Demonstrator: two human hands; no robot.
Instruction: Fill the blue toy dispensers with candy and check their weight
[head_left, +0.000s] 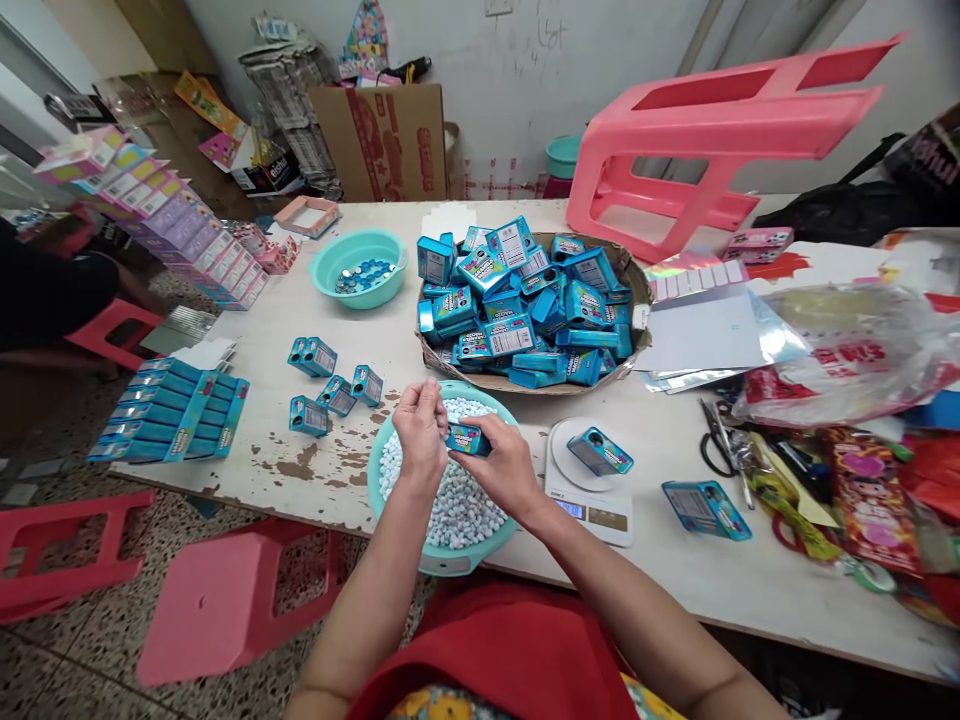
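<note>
My right hand (pixel 504 468) grips a small blue candy tin (pixel 468 439) over a turquoise basin (pixel 447 566) full of small white candies (pixel 463 505). Close by on the tin's left side is my left hand (pixel 421 428), its fingers pinched together; whatever they hold is hidden. To the right, another blue tin (pixel 600 450) rests on a white digital scale (pixel 624 528) with a lit display. One more blue tin (pixel 706 510) lies on the table beyond the scale. Several tins (pixel 308 415) with round openings on top sit left of the basin.
Behind the basin, a cardboard tray (pixel 469 378) is heaped with blue tins. A turquoise bowl (pixel 390 290) holds small round pieces. Stacked blue boxes (pixel 171 410) stand left. Scissors (pixel 716 445) and wrappers lie right, below an overturned pink stool (pixel 675 120). A person's dark clothing (pixel 45 285) shows far left.
</note>
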